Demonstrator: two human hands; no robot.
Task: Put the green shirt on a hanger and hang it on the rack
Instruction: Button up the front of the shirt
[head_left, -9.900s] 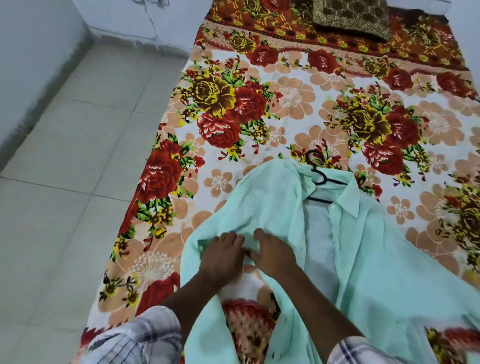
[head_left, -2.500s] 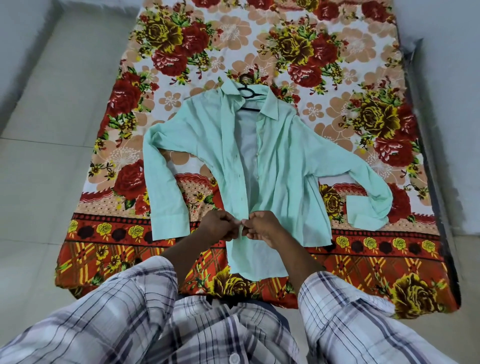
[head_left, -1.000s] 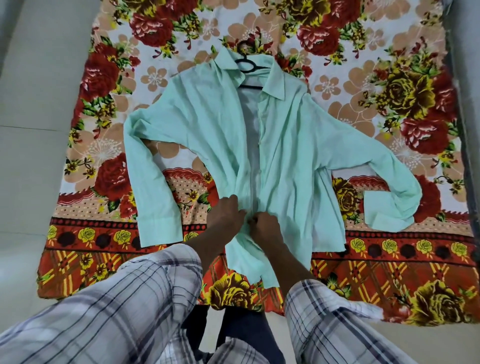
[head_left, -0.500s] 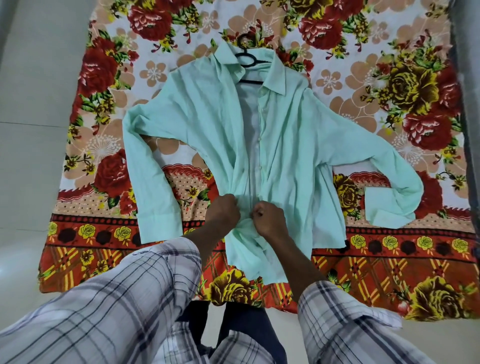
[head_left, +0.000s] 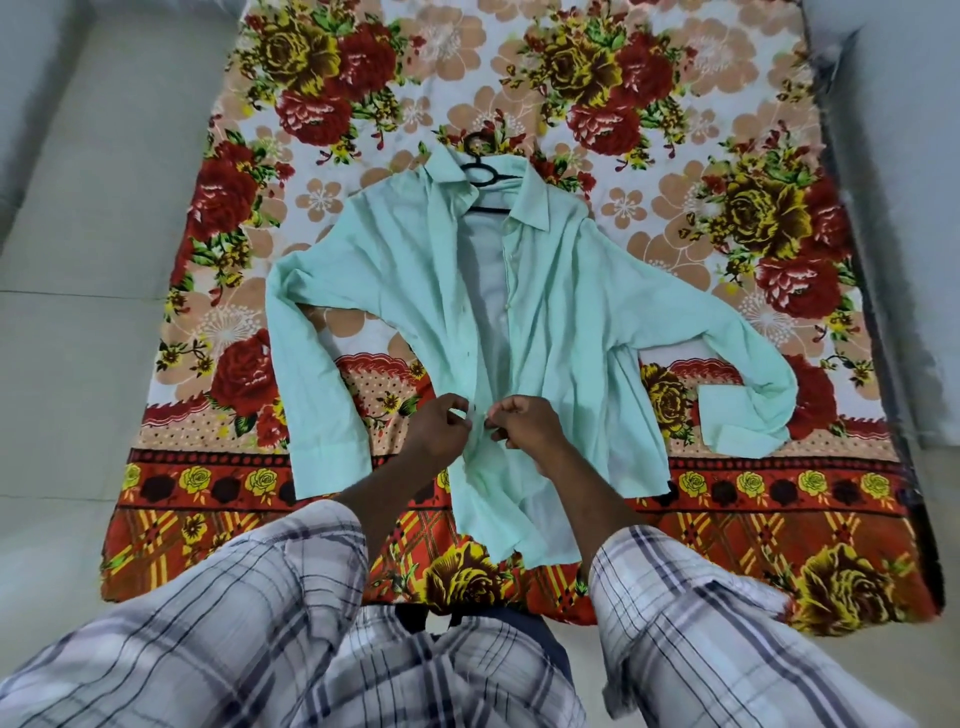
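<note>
The green shirt (head_left: 561, 312) lies spread face-up on the floral bedsheet, sleeves out to both sides. A black hanger (head_left: 480, 169) sits inside its collar, hook pointing away from me. The front is parted in the upper half, showing the pale inner back. My left hand (head_left: 439, 431) pinches the left front edge low on the shirt. My right hand (head_left: 524, 423) pinches the right front edge beside it. The two hands nearly touch at the placket. No rack is in view.
The floral bedsheet (head_left: 363, 104) covers a low mattress, with pale tiled floor (head_left: 93, 234) to the left and a grey wall (head_left: 909, 208) along the right. My checked sleeves and shirt fill the bottom of the view.
My hands stay together on the shirt's front edges and have moved slightly up the placket. The view has shifted a little; the shirt and hanger lie as before.
</note>
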